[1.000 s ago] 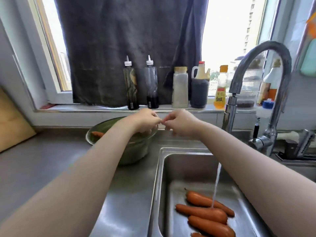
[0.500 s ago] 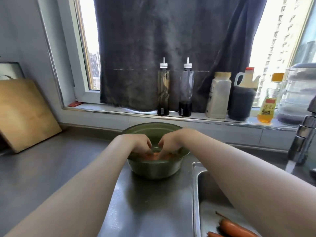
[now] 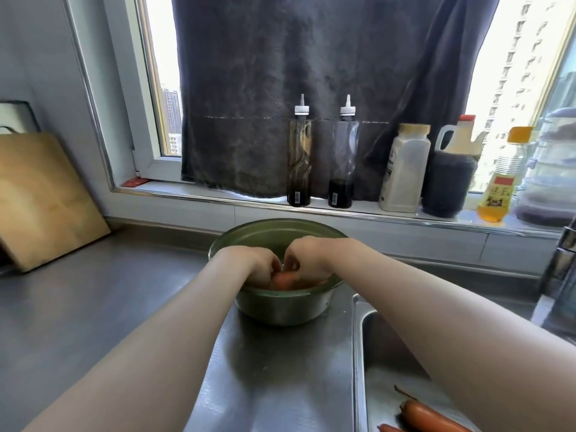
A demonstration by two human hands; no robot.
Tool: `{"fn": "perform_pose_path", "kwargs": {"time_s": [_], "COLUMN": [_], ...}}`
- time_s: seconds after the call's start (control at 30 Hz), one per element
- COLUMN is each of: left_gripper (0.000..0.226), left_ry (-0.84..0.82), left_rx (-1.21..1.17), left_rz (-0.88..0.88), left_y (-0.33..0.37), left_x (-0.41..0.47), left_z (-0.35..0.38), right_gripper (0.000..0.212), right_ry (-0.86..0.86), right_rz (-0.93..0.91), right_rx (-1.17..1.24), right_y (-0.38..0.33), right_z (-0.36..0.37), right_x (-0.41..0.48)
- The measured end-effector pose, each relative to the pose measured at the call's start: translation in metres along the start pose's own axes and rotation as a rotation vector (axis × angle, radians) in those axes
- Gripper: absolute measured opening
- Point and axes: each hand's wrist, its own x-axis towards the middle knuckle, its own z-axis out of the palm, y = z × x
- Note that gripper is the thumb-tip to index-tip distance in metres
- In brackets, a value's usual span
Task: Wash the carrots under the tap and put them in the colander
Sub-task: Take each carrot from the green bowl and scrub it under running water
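**Student:** Which step is shown?

**Instructor:** Placement. The left hand point(image 3: 260, 266) and right hand point(image 3: 310, 260) meet knuckle to knuckle inside the green colander point(image 3: 280, 311). Their fingers curl down round one carrot point(image 3: 283, 280) lying low in the bowl. The fingertips are hidden behind the knuckles, so the grasp appears closed rather than plainly so. I judge this to be the set-down of a rinsed carrot.

**Student:** And the next move?

**Instructor:** Let go, lift both hands over the rim, then swing right to the sink point(image 3: 359, 353), where further carrots point(image 3: 428, 416) lie at the lower edge of view. Each calls for a pick-up, a turn under the tap point(image 3: 564, 275) and a short carry to the colander. Only a sliver of the tap shows at the right edge, and whether water runs cannot be told.

**Student:** What surrounds the work?

**Instructor:** The colander stands on the steel counter point(image 3: 93, 307), just beside the sink's left rim. Behind it, on the windowsill point(image 3: 218, 198), stand two squeeze bottles point(image 3: 300, 157), a white jar point(image 3: 405, 169), a dark jug point(image 3: 450, 179) and a yellow bottle point(image 3: 498, 188). A dark cloth point(image 3: 311, 73) hangs across the window. A wooden cutting board point(image 3: 40, 194) leans at far left, well apart.

**Student:** Any obstruction?

**Instructor:** None between bowl and sink — the raised sink rim is the one edge to clear, and wet carrots may slip.
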Motion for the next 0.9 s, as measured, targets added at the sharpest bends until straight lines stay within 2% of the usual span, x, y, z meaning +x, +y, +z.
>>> {"fn": "perform_pose_path", "kwargs": {"time_s": [0.13,0.3,0.37,0.5,0.63,0.77,0.9], "left_gripper": [0.055,0.056,0.058,0.051,0.044,0.036,0.04], "left_ry": [0.071,0.21,0.264,0.356,0.288,0.153,0.06], "left_rx": [-0.031,-0.136,-0.186,-0.226,-0.188,-0.198,-0.262], "left_rz": [0.049,0.149,0.198,0.33,0.389,0.435,0.43], "left_y": [-0.004,0.0,0.01,0.053,0.11,0.171,0.215], "left_x": [0.0,-0.008,-0.014,-0.028,-0.047,-0.055,-0.043], "left_z": [0.001,-0.017,-0.027,-0.041,-0.042,-0.021,0.021], "right_gripper": [0.031,0.031,0.033,0.022,0.039,0.046,0.051], "right_ry": [-0.026,0.078,0.137,0.264,0.301,0.203,0.101], "right_rz": [-0.045,-0.014,0.036,0.152,0.297,0.325,0.309], "right_rx": [-0.005,0.101,0.228,0.62,1.019,1.366,1.525], "right_y": [0.003,0.02,0.033,0.06,0.089,0.12,0.155], "right_z": [-0.003,-0.028,-0.035,-0.026,0.01,0.059,0.107], "right_x": [-0.001,-0.024,-0.045,-0.096,-0.154,-0.209,-0.25]}}
